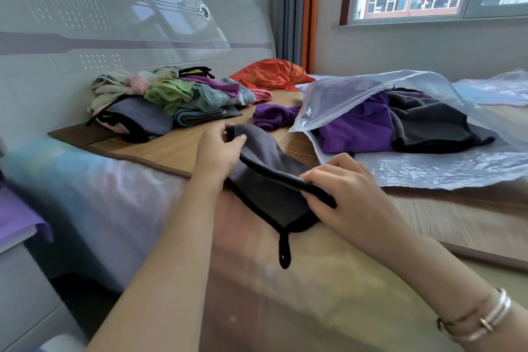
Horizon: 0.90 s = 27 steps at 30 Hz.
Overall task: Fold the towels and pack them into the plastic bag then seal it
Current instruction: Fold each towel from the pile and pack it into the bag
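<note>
both hands pinch the grey towel [265,177] on the bed mat, left hand [220,151] at its far corner, right hand [340,188] on the near hem, plastic bag [428,168] open just right.

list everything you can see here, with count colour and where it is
grey towel: one, grey with black trim and a hanging loop, near edge of the bed, held by both hands
plastic bag: one, clear, right side of the bed, mouth open toward the hands
packed towels: at least two, purple and dark grey, inside the bag
purple towel: one, crumpled, just left of the bag's mouth
towel pile: many, mixed green, pink, grey, purple, cream, by the headboard
orange cloth: one, bunched, far end of the bed
mat: one, tan, woven, on the bed
bracelet: silver, right wrist
left hand: pinches the towel's far corner
right hand: grips the towel's black edge
</note>
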Available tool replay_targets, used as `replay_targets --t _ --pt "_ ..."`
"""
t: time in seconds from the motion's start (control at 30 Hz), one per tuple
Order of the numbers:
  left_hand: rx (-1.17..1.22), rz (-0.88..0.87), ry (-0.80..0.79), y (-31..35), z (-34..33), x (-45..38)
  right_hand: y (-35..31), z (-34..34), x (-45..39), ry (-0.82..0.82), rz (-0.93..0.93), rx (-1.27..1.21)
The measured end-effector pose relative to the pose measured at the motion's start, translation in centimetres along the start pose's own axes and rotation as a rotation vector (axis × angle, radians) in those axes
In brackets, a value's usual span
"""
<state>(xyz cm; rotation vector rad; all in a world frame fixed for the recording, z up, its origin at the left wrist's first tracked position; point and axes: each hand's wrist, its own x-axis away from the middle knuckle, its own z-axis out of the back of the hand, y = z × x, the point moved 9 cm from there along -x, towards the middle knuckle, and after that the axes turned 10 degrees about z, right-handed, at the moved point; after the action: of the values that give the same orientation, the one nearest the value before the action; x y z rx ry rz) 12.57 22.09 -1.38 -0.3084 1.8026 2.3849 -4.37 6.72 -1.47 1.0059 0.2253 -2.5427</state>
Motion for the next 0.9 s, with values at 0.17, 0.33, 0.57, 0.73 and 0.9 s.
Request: replay_targets --t 0.17,0.33,0.57,0.73,0.9 --pt "-0.505 0.143 0.193 -5.8 1.1 -0.3 -1.2 -3.3 0.3 -0.214 0.016 -0.065" --pt "-0.576 0.264 0.132 -6.2 1.3 -0.3 -1.0 -2.6 0.3 -0.206 -0.025 -0.107" --pt "-0.034 0.34 -0.15 -5.3 0.3 2.6 0.2 -1.2 0.3 -0.173 -0.169 -0.219" --pt "0.438 0.304 -0.314 -1.8 -0.1 6.4 1.3 -0.3 1.7 -0.05 -0.309 -0.361" --pt "0.66 0.182 -0.552 2.9 -1.5 10.4 2.5 1.9 3.8 0.085 -0.439 -0.47"
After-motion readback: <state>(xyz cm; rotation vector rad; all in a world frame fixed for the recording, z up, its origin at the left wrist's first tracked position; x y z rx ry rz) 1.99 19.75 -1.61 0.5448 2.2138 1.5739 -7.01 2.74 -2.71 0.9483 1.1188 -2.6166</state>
